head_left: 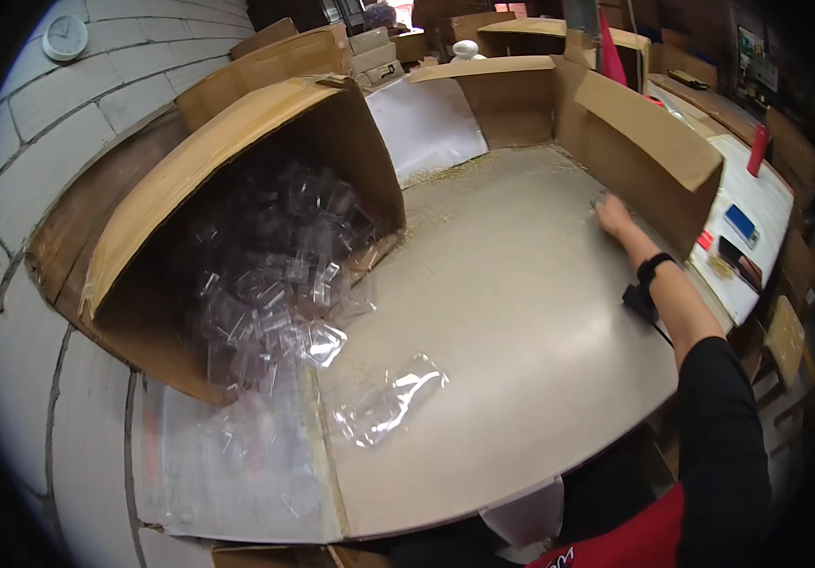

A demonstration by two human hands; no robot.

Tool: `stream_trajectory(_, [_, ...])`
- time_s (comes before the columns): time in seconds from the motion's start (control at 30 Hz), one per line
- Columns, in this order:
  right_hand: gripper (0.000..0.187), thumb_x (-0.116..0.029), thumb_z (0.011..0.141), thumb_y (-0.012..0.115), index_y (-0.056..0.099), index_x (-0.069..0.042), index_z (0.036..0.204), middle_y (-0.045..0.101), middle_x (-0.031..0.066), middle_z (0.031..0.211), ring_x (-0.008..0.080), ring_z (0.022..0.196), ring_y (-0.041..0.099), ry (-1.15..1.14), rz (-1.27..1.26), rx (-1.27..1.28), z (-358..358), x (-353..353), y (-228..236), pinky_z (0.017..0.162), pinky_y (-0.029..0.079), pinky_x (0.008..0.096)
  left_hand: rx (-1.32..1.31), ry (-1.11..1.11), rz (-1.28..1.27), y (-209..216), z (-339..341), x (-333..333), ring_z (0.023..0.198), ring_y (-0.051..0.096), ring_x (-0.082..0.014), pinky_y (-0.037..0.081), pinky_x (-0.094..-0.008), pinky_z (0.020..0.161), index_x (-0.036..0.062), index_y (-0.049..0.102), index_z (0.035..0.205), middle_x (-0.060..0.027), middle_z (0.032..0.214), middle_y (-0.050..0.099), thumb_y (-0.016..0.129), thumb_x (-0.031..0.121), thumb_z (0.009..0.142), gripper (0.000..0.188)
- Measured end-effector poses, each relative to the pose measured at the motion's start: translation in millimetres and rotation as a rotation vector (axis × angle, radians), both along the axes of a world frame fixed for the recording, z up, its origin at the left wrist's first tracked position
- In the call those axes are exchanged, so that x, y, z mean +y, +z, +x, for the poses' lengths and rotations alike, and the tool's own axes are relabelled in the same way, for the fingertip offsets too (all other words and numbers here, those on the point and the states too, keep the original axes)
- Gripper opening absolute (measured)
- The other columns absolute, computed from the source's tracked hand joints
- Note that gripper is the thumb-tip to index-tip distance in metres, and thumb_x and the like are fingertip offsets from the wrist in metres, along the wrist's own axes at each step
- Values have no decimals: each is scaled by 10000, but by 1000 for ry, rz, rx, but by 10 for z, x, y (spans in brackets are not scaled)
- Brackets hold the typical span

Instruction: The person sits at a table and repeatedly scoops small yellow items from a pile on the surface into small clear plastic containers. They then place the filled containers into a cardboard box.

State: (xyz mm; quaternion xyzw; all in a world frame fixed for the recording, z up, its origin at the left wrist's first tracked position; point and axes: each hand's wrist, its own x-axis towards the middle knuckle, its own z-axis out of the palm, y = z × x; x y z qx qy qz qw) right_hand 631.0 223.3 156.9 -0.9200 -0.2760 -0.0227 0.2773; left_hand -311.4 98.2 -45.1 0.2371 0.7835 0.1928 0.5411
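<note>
My right hand (613, 214) reaches far across the beige table (521, 312) to its right side, beside a low cardboard wall (653, 161). The fingers are curled over something small and pale on the table; I cannot tell what it is or whether they grip it. A black band and a black device (640, 299) sit on that wrist. My left hand is out of view. On the left, a big cardboard box (189, 180) lies on its side, with many clear plastic shells (275, 275) spilling from it.
A crumpled clear bag (384, 402) lies on the table near the front. A clear sheet (237, 473) covers the front left corner. Straw-like bits (455, 170) are scattered at the back by a white sheet (426, 123). A white counter (758, 218) stands to the right.
</note>
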Motion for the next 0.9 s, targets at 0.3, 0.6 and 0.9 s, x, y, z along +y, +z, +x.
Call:
stream_trajectory(0.3, [722,-462,873,471,337,44,1370,427,303,1329,420,1257,400,207,-105,-47,556,2480,-203,1067,318,413,14,-108,-194,-153,-810,-96,1027,566,-260,480,-400,879,-2,498,1256,-149,1198,565,453,247,946,400])
stream_trajectory(0.6, [793,-658,833,402,179,-257,1480,91,105,1546,444,1386,123,713,-693,-34,-1420,3018,-35,1130,139,500,-16,-10,249,1552,-284,-33,1071,559,-253,480,-365,885,4,493,1272,-156,1217,559,488,256,940,416])
stream_trajectory(0.9, [737,-571,906,362,199,-123,1468,150,245,1497,472,1375,111,1032,-656,-207,-3085,332,443,1112,192,508,94,-175,928,3023,960,636,923,602,-219,507,-315,839,-48,580,1098,-141,1015,619,542,60,913,217])
